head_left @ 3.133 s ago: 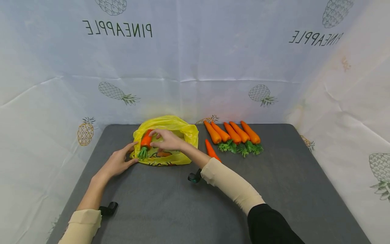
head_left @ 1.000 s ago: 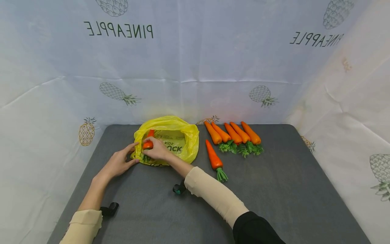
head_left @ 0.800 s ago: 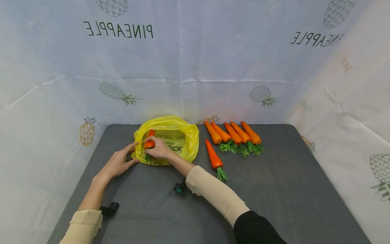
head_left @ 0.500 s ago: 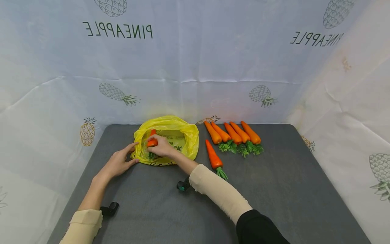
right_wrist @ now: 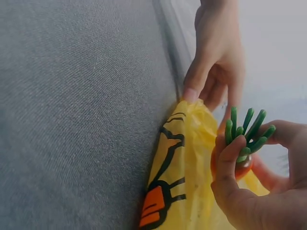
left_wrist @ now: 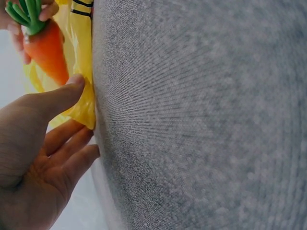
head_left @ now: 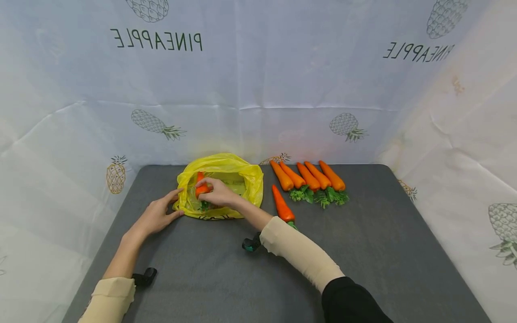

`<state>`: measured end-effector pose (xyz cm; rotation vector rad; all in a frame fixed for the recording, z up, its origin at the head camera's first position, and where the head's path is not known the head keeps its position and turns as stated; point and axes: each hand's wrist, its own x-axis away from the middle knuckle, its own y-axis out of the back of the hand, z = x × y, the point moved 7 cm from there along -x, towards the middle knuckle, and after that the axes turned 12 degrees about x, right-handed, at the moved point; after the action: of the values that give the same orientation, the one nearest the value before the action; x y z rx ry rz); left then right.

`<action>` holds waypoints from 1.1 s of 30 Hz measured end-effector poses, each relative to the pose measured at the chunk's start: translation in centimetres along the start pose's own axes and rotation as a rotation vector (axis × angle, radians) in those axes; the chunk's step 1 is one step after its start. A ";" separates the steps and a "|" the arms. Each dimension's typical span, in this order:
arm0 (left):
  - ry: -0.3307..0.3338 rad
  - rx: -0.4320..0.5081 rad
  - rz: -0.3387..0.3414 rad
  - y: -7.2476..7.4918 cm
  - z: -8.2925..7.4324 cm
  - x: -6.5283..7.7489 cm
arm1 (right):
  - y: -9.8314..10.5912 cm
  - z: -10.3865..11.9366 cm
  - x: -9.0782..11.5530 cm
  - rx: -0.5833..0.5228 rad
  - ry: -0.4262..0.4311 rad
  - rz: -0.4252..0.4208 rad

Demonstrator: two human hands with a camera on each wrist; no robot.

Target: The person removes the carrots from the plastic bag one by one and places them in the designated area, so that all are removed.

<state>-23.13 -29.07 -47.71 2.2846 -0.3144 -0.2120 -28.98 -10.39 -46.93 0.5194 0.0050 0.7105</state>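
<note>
A yellow plastic bag (head_left: 255, 186) lies with its mouth spread at the back left of the grey table. My left hand (head_left: 158, 215) pinches the bag's left edge, thumb in front and fingers behind, as the left wrist view shows. Within the bag's mouth, my right hand (head_left: 220, 194) grips an orange carrot (head_left: 202, 190) near its thick top. The carrot's tip points toward the back. Its stubby green stalks (right_wrist: 247, 127) show clearly in the right wrist view. Whatever lies deeper in the bag is hidden from view.
A single carrot (head_left: 282, 205) lies right of the bag, its green top partly behind the right sleeve. Farther back, several carrots (head_left: 308, 177) with leafy tops lie in a row. A printed white cloth (head_left: 258, 89) hangs behind the table.
The right hand lowered the carrot into the bag's mouth after the oldest frame, then shifted slightly right with it over the last second. The left hand stays at the bag's edge.
</note>
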 end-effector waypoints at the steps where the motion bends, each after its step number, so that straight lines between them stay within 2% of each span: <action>1: -0.001 -0.002 -0.001 0.0 0.0 0.0 | 0.0 0.1 0.1 0.000 0.004 0.011; 7: -0.005 -0.003 -0.003 0.0 -0.2 0.2 | 0.4 0.5 1.3 0.016 0.043 0.053; 20: -0.014 -0.011 -0.010 -0.2 -0.1 0.3 | 2.7 1.1 5.2 0.023 0.093 0.068; 26: -0.016 -0.018 -0.021 -0.3 -0.1 0.4 | 4.6 1.2 7.8 0.032 0.125 0.089; 33: -0.006 -0.028 -0.025 -0.3 -0.3 0.4 | 7.6 1.4 11.0 0.095 0.163 0.045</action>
<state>-22.66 -28.77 -47.75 2.2615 -0.2839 -0.2345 -25.01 0.68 -40.38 0.5531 0.1805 0.7973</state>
